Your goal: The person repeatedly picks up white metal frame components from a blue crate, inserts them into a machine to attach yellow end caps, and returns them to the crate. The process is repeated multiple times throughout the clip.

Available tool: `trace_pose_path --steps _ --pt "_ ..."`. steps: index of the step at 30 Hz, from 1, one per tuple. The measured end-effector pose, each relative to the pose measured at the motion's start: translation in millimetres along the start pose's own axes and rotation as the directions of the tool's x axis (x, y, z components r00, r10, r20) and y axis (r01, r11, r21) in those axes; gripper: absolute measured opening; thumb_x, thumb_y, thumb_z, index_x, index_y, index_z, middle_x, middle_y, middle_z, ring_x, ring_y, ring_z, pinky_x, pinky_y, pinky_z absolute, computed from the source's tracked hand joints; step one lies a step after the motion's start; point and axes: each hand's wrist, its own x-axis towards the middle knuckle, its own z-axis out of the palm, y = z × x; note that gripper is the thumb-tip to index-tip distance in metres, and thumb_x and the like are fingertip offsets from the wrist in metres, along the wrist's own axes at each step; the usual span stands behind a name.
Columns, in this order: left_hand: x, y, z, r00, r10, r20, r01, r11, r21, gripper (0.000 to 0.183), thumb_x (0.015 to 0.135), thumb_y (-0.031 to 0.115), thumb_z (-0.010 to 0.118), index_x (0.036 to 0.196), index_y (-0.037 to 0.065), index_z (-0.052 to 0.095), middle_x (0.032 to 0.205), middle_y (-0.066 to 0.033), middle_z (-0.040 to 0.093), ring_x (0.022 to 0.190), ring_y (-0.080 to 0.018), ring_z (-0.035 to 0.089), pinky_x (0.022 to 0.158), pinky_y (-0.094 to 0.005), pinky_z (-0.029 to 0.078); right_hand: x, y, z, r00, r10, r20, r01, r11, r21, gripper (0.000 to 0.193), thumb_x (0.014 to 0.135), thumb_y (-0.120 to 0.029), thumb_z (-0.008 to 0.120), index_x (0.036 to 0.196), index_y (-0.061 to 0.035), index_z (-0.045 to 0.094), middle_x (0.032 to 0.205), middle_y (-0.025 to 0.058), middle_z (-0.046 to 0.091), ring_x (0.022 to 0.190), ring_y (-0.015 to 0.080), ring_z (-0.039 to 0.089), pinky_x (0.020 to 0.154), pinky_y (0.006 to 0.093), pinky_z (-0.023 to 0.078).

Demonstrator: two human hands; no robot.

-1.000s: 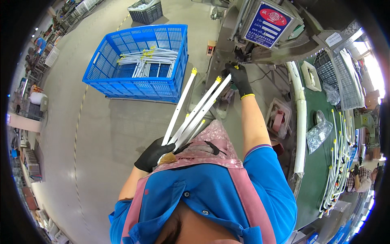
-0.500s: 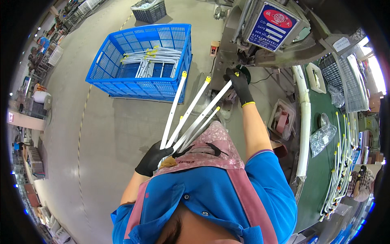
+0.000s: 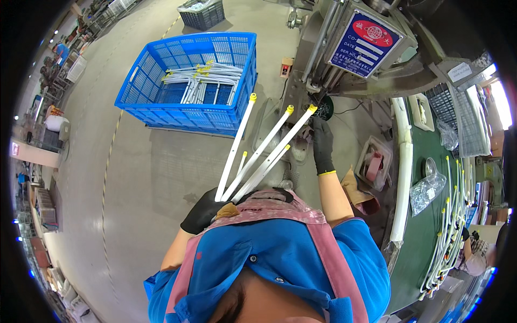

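Closed in a black glove, my left hand [image 3: 203,211] grips the lower ends of several white tubes [image 3: 264,144] at my waist. The tubes fan out upward and away from me, each with a yellow tip. My right hand [image 3: 323,144], also in a black glove, is stretched forward just right of the longest tubes. Its fingertips reach a dark green round bowl [image 3: 324,106] at the machine's base. Glove and bowl are both dark there, so I cannot tell whether the fingers hold anything. A pink apron [image 3: 269,207] lies behind the tubes' lower ends.
A grey machine [image 3: 344,54] with a blue plate stands ahead right. Ahead left, a blue crate [image 3: 186,116] holds more white tubes. On the right, a green table [image 3: 423,215] bears tubes and a plastic bag [image 3: 428,188]. A clear bin [image 3: 374,161] sits beside the machine.
My right hand has let go of a tube's yellow tip and moved slightly toward me, to the bowl. The tubes in my left hand have swung a little to the right.
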Motion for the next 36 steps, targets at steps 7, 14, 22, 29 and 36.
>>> trace_pose_path --steps 7,14,22,29,36 --pt "10.6 12.0 14.4 0.996 0.088 -0.003 -0.088 0.996 0.001 0.038 0.079 0.012 0.064 0.113 -0.002 0.055 0.098 -0.0101 0.063 0.088 -0.0164 0.06 0.079 -0.0295 0.047 -23.9 9.8 -19.6 0.995 0.032 0.097 -0.031 0.999 -0.013 0.028 0.094 -0.024 0.048 0.097 -0.0009 0.063 0.087 0.0048 0.063 0.076 0.0159 0.057 0.069 0.0282 0.044" --pt "-3.2 8.5 40.1 0.969 0.19 -0.155 -0.202 0.977 -0.065 0.045 0.076 0.01 0.064 0.118 -0.002 0.053 0.105 -0.0106 0.062 0.095 -0.0187 0.059 0.086 -0.0318 0.046 -44.4 36.8 -31.7 0.892 0.226 0.391 -0.259 0.965 0.032 0.032 0.093 -0.034 0.054 0.097 -0.0036 0.064 0.081 0.0006 0.06 0.074 0.0098 0.057 0.065 0.0247 0.047" --pt "-14.4 -5.2 115.6 0.804 0.379 -0.458 -0.491 0.857 -0.153 0.05 0.08 0.012 0.07 0.124 0.002 0.048 0.109 -0.0062 0.059 0.098 -0.0128 0.054 0.086 -0.0292 0.046 -49.4 54.6 -15.5 0.35 0.131 0.928 -0.07 0.991 -0.114 0.028 0.093 -0.021 0.049 0.101 0.0008 0.066 0.095 0.0096 0.067 0.083 0.0181 0.061 0.075 0.032 0.048" --pt "-31.3 25.0 200.4 0.458 0.462 -0.76 -0.75 0.66 -0.051 0.045 0.083 0.008 0.064 0.124 0.002 0.047 0.105 -0.0059 0.056 0.088 -0.0131 0.057 0.075 -0.0281 0.049 -79.7 -19.7 -22.5 -0.258 0.139 0.956 -0.276 0.938 -0.211 0.038 0.098 -0.026 0.044 0.124 0.0001 0.055 0.12 0.0099 0.06 0.107 0.0173 0.056 0.095 0.0307 0.042" --pt "-116.8 20.3 277.6 0.188 0.287 -0.939 -0.878 0.478 -0.03 0.045 0.085 0.018 0.06 0.124 -0.004 0.05 0.102 -0.0066 0.06 0.087 -0.0125 0.058 0.08 -0.026 0.048 -158.2 -101.6 -30.7 -0.851 -0.118 0.512 -0.345 0.861 -0.375 0.079 0.072 -0.049 0.074 0.128 0.0016 0.048 0.123 0.0136 0.055 0.111 0.0237 0.054 0.096 0.037 0.041"
